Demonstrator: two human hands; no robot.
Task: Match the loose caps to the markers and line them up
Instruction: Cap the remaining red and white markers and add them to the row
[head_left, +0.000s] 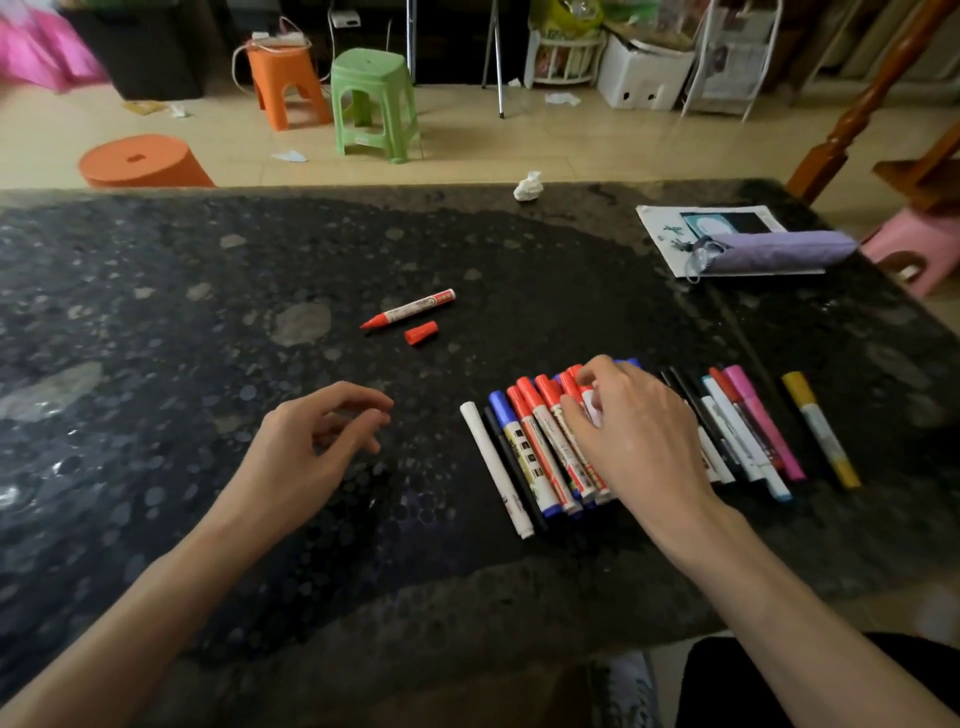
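head view. uncapped red marker mid-table, loose red cap just beside it, open tabletop all around. row of markers near front edge of table. right hand on row, fingers curled, pinching red-capped ones. left hand left of row, fingers apart, loosely curled, holding nothing.

Both forearms were bare from the wrists back to the picture's edge. The left hand and the right hand were bare as well, with slim fingers. A black garment (shirt or trousers, hard to tell) showed at the bottom right.
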